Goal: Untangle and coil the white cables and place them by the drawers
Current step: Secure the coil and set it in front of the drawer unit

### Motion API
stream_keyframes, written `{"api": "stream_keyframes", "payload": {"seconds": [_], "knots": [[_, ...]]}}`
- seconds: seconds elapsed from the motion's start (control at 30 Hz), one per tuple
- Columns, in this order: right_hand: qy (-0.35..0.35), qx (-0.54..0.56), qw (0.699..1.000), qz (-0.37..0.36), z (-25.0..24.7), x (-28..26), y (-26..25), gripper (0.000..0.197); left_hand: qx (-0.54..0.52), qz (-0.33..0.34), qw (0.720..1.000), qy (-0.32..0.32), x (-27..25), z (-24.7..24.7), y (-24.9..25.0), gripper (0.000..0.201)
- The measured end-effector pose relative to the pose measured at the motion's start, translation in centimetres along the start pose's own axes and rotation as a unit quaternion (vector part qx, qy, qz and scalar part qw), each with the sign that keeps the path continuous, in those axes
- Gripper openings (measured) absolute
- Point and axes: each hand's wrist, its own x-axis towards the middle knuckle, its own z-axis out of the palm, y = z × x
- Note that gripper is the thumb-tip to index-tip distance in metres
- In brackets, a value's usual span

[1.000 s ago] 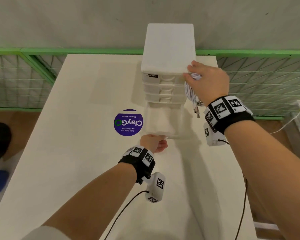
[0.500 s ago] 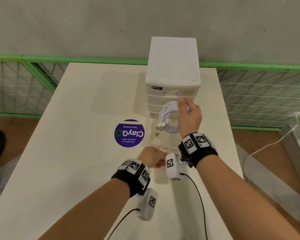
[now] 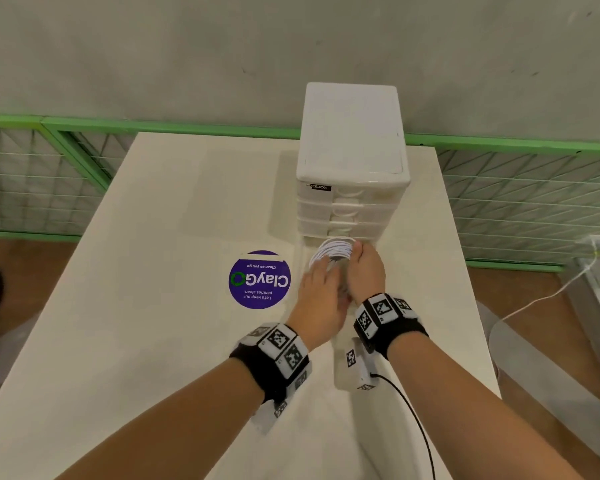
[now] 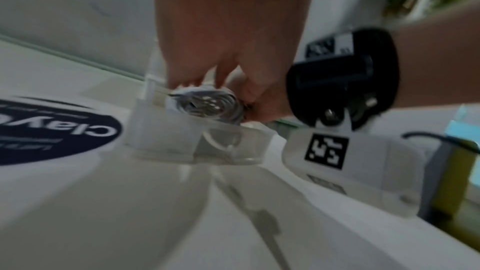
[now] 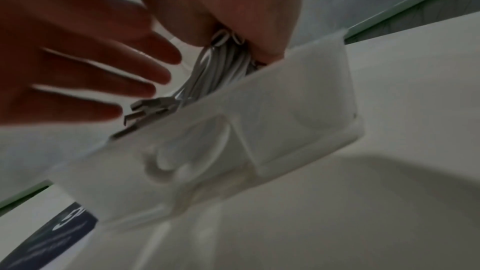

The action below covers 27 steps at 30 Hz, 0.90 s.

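The right hand [image 3: 366, 268] pinches the coiled white cable [image 3: 333, 251] over the pulled-out bottom drawer [image 5: 259, 130] of the drawer unit [image 3: 352, 161]. The left hand [image 3: 321, 292] hovers beside it with flat, empty fingers. Placing is in hand; next, probably lower the coil in and let go.

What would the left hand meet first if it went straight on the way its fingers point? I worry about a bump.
Probably the coiled white cable that the right hand holds over the open drawer; the left hand points at it, though depth is unclear.
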Motion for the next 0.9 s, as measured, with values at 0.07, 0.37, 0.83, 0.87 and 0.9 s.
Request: {"api": "stream_keyframes", "payload": {"seconds": [0.07, 0.37, 0.83, 0.87, 0.9], "knots": [[0.002, 0.017, 1.0, -0.013, 0.1, -0.4, 0.3, 0.036, 0.064, -0.049, 0.994, -0.072, 0.1, 1.0, 0.1, 0.07], [-0.123, -0.254, 0.946, -0.157, -1.3, -2.1, 2.4, 0.059, 0.174, -0.072, 0.971, -0.148, 1.4, 1.8, -0.7, 0.068], [-0.178, -0.463, 0.858, -0.133, -2.3, -1.6, 2.6, 0.058, 0.18, -0.041, 0.981, -0.054, 2.7, 0.8, -0.9, 0.053], [-0.179, -0.453, 0.862, -0.141, -2.3, -1.6, 3.0, 0.058, 0.206, -0.043, 0.976, -0.063, 2.7, 1.0, -0.9, 0.053], [-0.175, -0.445, 0.864, -0.156, -2.5, -1.7, 3.5, 0.059, 0.214, -0.046, 0.974, -0.063, 2.7, 1.2, -0.8, 0.052]]}}
